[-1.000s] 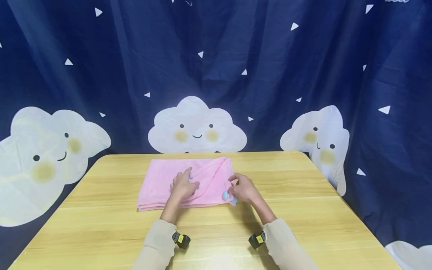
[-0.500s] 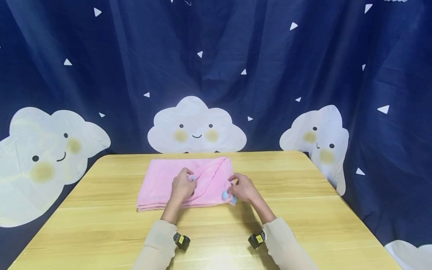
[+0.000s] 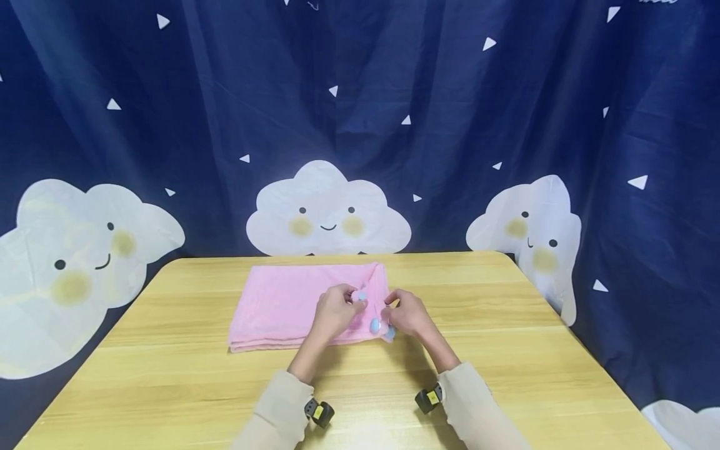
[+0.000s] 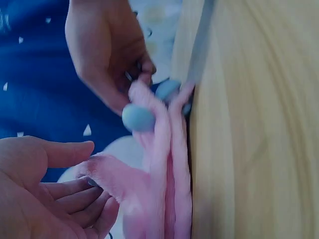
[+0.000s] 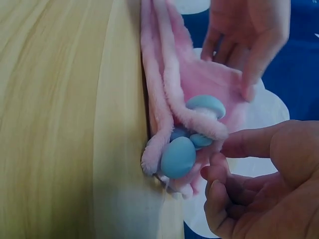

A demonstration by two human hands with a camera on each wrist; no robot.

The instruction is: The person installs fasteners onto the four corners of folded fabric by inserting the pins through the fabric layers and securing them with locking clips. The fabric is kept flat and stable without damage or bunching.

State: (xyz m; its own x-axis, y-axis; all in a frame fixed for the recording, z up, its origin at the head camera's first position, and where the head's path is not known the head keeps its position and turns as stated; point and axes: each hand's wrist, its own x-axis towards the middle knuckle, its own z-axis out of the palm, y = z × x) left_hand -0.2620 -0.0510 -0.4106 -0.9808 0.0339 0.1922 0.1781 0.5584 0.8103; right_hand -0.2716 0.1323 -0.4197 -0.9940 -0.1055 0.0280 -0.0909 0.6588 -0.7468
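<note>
A folded pink plush blanket (image 3: 287, 300) lies on the table, its layers stacked along the near edge. My left hand (image 3: 335, 309) pinches a raised flap of it between thumb and fingers, with a light blue knob beside the fingertips. In the left wrist view the flap (image 4: 112, 174) stands up from the stack. At the blanket's right end my right hand (image 3: 409, 312) pinches the edge of the upper layer. Light blue mushroom-shaped clips (image 5: 178, 157) sit on the near right corner, right by its fingertips. Both hands are close together.
The light wooden table (image 3: 169, 387) reaches out on all sides of the blanket. Behind it hangs a dark blue curtain (image 3: 371, 56) with smiling clouds and small white triangles. Black cameras (image 3: 319, 412) are strapped to both wrists.
My left hand, spread over the blanket at first, has pinched the flap by its blue knob and brought it rightward, near the right hand. The right hand keeps its hold almost unmoved.
</note>
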